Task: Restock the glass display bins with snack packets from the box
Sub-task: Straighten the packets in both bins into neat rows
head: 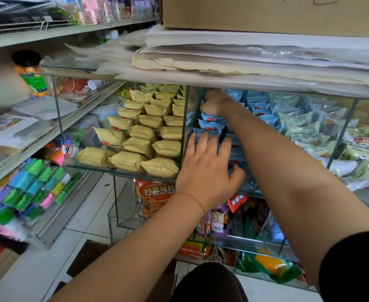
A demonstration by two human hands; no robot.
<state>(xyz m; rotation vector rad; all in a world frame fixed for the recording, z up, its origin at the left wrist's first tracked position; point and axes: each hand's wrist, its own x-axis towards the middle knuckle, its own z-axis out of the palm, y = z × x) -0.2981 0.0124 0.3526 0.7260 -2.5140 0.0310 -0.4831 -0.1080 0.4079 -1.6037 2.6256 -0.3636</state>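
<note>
Blue snack packets (212, 124) are stacked in the middle glass bin, right of the glass divider (184, 127). My left hand (205, 168) is spread flat, with straight fingers pressing on the front of the blue stack. My right hand (214, 103) reaches in under the top shelf, its fingers curled over a blue packet at the top of the stack; the fingertips are hidden. The bin to the left is full of yellow packets (135, 138). Pale green and white packets (310, 131) fill the bin to the right. A brown cardboard box flap (87, 258) shows on the floor below.
Stacked paper sheets (244, 62) and a big carton (266, 14) lie on top of the bins. Lower glass bins hold an orange snack bag (155, 197) and other packets. Shelves at left carry colourful small packs (33, 186) and a jar (31, 73). White floor tiles (81, 214) show below.
</note>
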